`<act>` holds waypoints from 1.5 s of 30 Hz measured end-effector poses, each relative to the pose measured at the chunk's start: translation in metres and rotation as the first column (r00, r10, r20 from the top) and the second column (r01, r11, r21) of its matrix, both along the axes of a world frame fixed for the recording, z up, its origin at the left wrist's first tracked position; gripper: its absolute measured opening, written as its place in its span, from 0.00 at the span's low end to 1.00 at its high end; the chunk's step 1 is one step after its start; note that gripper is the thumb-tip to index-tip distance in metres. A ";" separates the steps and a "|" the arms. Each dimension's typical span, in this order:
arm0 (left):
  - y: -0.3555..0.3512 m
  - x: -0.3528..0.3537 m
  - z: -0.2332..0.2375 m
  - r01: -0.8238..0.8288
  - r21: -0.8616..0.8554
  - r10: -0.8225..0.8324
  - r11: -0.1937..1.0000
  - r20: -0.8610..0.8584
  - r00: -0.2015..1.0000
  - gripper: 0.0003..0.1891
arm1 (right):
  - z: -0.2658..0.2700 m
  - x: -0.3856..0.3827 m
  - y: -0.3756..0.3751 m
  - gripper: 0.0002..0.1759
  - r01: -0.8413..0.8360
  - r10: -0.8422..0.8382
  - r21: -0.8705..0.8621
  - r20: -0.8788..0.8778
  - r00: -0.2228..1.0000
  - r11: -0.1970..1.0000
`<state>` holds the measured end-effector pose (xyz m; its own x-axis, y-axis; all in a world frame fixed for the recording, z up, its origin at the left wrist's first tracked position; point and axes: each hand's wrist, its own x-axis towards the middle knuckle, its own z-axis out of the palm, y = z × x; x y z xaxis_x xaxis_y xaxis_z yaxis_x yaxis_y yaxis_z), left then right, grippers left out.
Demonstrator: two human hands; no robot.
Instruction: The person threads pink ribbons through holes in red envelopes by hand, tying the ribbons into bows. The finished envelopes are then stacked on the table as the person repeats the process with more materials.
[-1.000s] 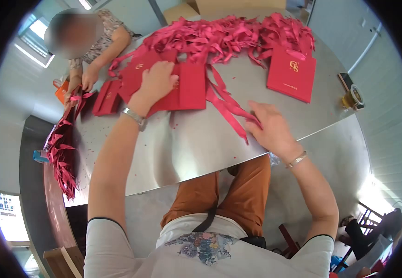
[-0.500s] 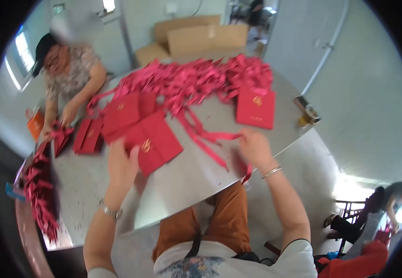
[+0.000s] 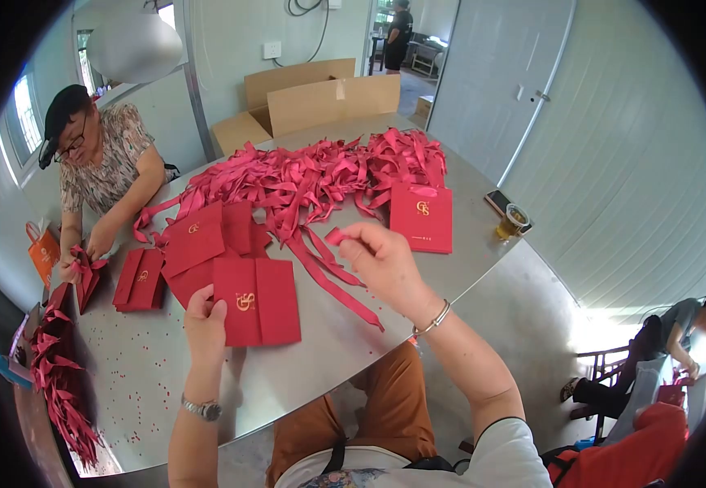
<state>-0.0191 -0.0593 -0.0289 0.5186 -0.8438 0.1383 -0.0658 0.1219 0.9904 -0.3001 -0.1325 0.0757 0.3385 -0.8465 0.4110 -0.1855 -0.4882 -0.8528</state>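
Observation:
My left hand grips the left edge of a red folded bag with a gold logo, held over the table near its front. My right hand pinches the end of a red ribbon between thumb and fingers, right of the bag. More red bags lie behind the one in my left hand. Loose ribbons trail from a large heap of red ribbons across the back of the table. One red bag with a gold logo lies at the right of the heap.
A co-worker at the left handles a red bag beside a small red stack. Ribbons hang at the table's left edge. A cup and phone sit at the right edge. Cardboard boxes stand behind.
The bag at my left hand has turned upright and come nearer the front edge. My right hand has moved left and up, toward the middle, and now pinches a ribbon end.

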 end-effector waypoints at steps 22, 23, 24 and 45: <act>0.030 -0.007 -0.002 0.189 0.246 -0.309 0.951 0.711 0.631 0.14 | -0.074 -0.013 -0.048 0.14 -0.245 -0.068 -0.421 -0.603 0.795 0.873; 0.029 -0.008 -0.003 0.180 0.232 -0.293 0.956 0.710 0.640 0.14 | -0.075 -0.003 -0.046 0.14 -0.254 -0.054 -0.411 -0.605 0.794 0.876; 0.028 -0.008 -0.005 0.171 0.243 -0.295 0.955 0.707 0.643 0.14 | -0.077 0.007 -0.043 0.13 -0.302 -0.048 -0.419 -0.646 0.762 0.856; 0.041 0.002 0.038 0.386 0.421 -0.512 0.821 0.242 0.824 0.11 | -0.086 0.103 0.064 0.05 -0.144 0.059 -0.210 -0.368 0.928 0.967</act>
<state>-0.0175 -0.0180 0.0088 0.0440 -0.9931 -0.1089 -0.4180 -0.1173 0.9009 -0.1976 -0.0684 -0.0107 0.5773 -0.6970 0.4253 -0.3946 -0.6942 -0.6020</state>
